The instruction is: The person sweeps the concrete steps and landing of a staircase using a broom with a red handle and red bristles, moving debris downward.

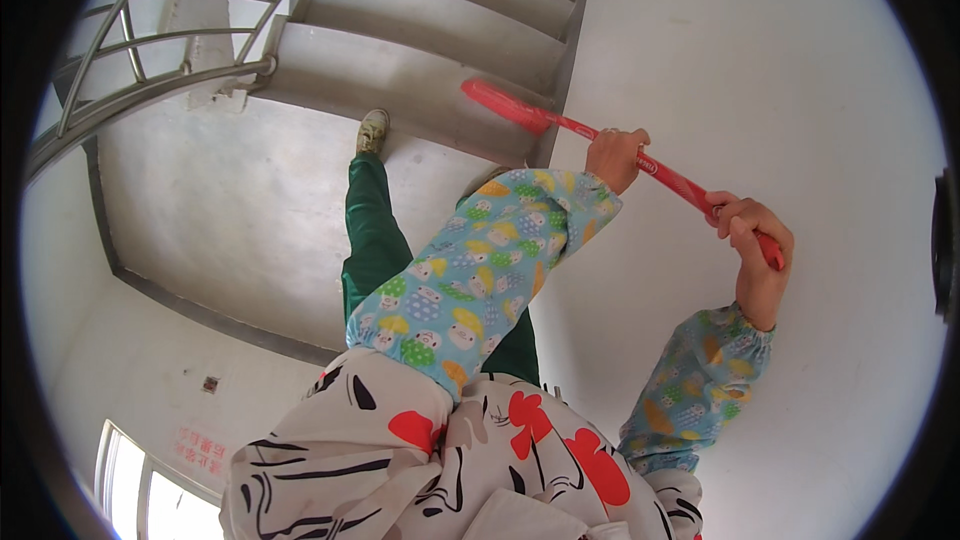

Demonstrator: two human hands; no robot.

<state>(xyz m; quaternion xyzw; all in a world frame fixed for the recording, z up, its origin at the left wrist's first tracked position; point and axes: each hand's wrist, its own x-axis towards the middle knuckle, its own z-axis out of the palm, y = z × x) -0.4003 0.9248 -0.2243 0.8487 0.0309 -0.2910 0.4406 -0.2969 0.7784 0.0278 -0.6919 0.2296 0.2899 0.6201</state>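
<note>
A red broom slants across the view, its handle (679, 181) running from beside the white wall down to the stairs. Its red broom head (506, 106) is at the first stair step (405, 75), near the wall side; whether the bristles press on the step cannot be told. My left hand (619, 156) grips the handle partway up from the head. Farther along, close to the handle's upper end, my right hand (754, 236) is wrapped around it. Both forearms wear patterned blue sleeve covers (480, 262).
Concrete stairs (442, 11) rise ahead, with a metal railing (161, 82) on their left. My shoe (373, 131) stands on the landing floor (217, 187) by the lowest riser. A white wall (750, 75) borders the right. A window (161, 499) and red wall writing are at lower left.
</note>
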